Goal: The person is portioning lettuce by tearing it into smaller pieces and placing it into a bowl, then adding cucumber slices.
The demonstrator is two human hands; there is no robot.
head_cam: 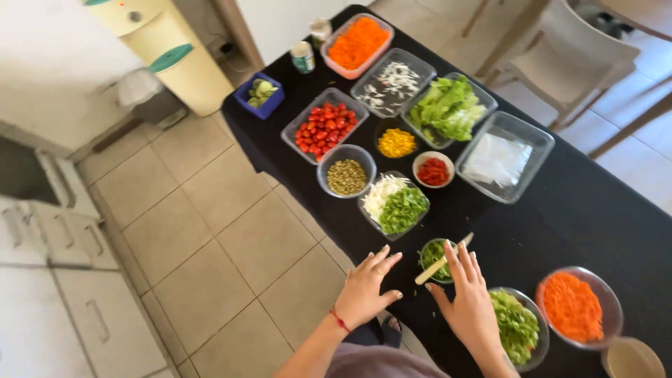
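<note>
1. Small green bowl (435, 257) partly hidden behind right hand (465, 301) and wooden utensil (442, 260).
2. Beige bowl (632, 359) cut off at bottom edge.
3. Jars (303, 57) too small to make out contents.
4. Chair (560, 59) cropped at top edge.

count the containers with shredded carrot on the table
2: a rectangular tub of carrot at the table's far end, and a round glass bowl of carrot at the near end, right of the right hand.
</note>
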